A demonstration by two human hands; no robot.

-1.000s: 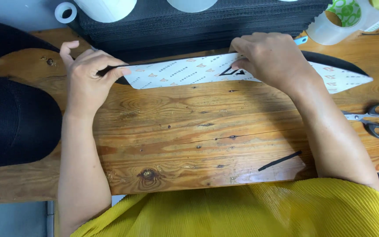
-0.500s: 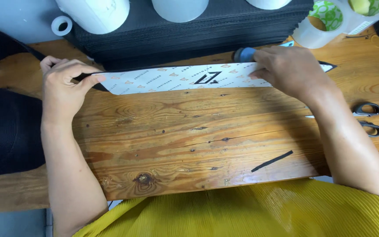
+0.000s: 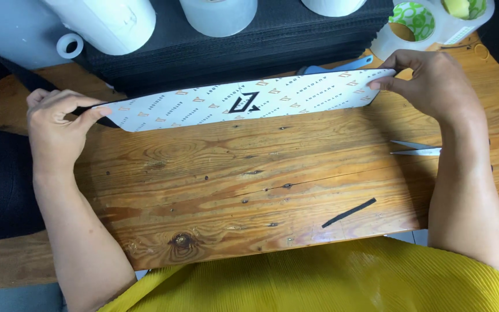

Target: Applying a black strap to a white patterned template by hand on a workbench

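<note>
pinched at both ends by my left hand (image 3: 59, 124) and right hand (image 3: 428, 84): white strip (image 3: 244, 103), over bare wooden board (image 3: 249, 179); scissors (image 3: 416, 148) by right edge.

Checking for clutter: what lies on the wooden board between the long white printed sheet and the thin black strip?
Bare wooden board separates white printed sheet and black strip, head view.

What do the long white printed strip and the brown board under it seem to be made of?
The long white printed strip looks like thin matte paper backing, perhaps on black foam: it bows between both hands. The brown board is glossy varnished wood, showing grain and knots.
</note>
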